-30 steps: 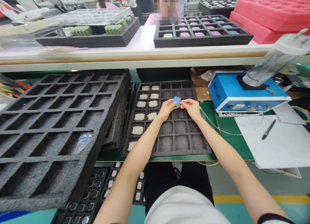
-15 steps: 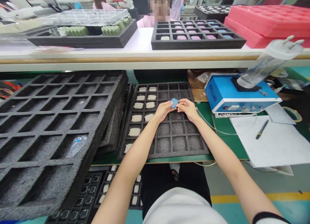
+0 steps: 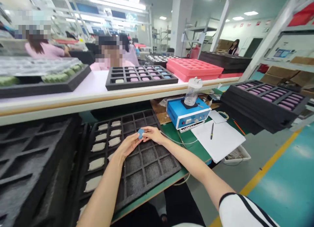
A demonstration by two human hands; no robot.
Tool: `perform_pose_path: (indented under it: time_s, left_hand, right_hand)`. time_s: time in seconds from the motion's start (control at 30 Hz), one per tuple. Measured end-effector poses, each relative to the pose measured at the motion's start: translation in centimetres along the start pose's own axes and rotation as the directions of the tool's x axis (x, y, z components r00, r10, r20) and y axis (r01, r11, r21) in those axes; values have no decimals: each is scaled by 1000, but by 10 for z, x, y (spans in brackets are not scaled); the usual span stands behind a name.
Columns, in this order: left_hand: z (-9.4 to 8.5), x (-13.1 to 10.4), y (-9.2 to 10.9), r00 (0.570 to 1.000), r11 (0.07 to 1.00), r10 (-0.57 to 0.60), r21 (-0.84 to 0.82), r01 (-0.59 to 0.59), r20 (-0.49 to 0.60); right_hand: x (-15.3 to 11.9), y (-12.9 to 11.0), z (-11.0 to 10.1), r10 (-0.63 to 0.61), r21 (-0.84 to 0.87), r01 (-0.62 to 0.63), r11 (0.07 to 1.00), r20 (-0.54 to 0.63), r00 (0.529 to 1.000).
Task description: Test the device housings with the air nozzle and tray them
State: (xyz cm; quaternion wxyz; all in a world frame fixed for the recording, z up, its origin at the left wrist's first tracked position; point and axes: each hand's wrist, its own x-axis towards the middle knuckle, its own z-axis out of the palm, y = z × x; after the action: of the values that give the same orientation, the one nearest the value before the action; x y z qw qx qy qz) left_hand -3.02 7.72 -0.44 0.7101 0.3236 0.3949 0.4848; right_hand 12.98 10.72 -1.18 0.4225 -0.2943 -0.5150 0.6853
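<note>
Head view: both hands' fingers (image 3: pixel 136 139) pinch a small blue part (image 3: pixel 140 133) between them, held just above the foam tray (image 3: pixel 152 169), whose cells separate the pieces.

foam tray (image 3: pixel 157 169) on bench, before person | control box (image 3: pixel 187 114) right of tray | paper sheet (image 3: pixel 220 140) before box

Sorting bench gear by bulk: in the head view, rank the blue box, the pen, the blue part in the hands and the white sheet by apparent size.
Largest to smallest:
1. white sheet
2. blue box
3. pen
4. blue part
</note>
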Motion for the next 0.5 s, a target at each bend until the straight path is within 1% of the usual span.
perform_pose_path:
  time_s: [0.1, 0.17, 0.33, 0.5]
  left_hand:
    - [3, -2, 0, 998, 998, 43, 58, -40, -40]
    - [5, -5, 0, 997, 993, 67, 100, -62, -46]
    - [10, -15, 2, 998, 979, 58, 195, -64, 32]
    - [13, -22, 5, 996, 979, 16, 201, -33, 89]
  right_hand:
    - [-2, -5, 5, -8, -12, 8, 1000, -18, 1000]
    - [-4, -7, 10, -18, -29, 16, 999, -53, 998]
    - [-18, -11, 23, -57, -113, 36, 993, -198, 979]
    - [-38, -21, 29, -107, -174, 53, 983, -316, 943]
